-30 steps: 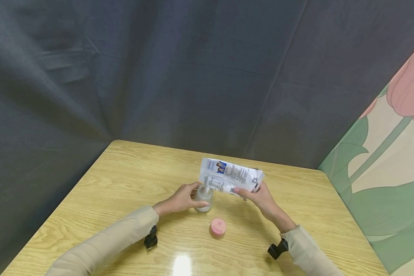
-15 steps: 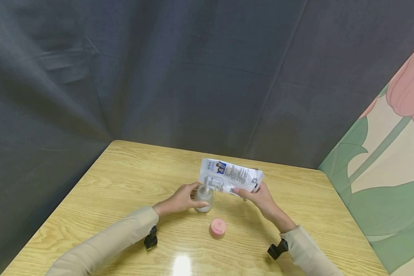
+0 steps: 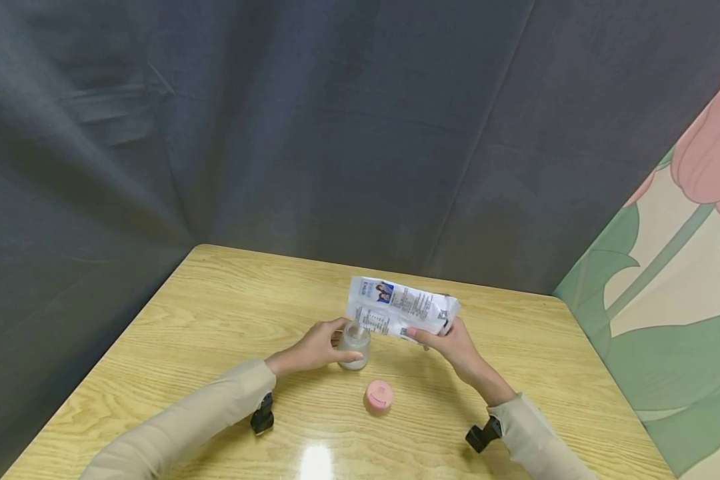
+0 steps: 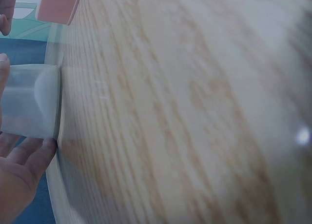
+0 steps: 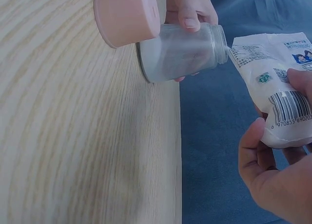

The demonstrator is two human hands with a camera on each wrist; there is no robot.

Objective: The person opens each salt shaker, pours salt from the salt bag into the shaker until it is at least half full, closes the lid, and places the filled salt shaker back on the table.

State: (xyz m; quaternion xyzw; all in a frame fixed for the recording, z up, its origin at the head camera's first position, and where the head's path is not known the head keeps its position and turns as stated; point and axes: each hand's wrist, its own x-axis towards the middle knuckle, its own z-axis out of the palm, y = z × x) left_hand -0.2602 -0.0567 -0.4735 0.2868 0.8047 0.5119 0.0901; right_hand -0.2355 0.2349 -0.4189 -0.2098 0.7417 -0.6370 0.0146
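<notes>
A clear glass jar (image 3: 355, 341) stands upright on the table, its mouth uncovered and whitish contents low inside. My left hand (image 3: 318, 345) grips it from the left, thumb in front and fingers behind. My right hand (image 3: 459, 347) holds a white printed pouch (image 3: 405, 308) by its right end, tilted over the jar. In the right wrist view, the pouch's corner is right at the jar's mouth, with a thin white stream between them. A round pink lid (image 3: 379, 395) lies on the table in front of the jar.
The wood-grain table (image 3: 240, 287) has its far edge just beyond the pouch. A dark curtain (image 3: 336, 133) hangs behind it, and a flower-patterned panel (image 3: 666, 320) is on the right. A black wrist camera (image 3: 263, 415) sits under the left cuff.
</notes>
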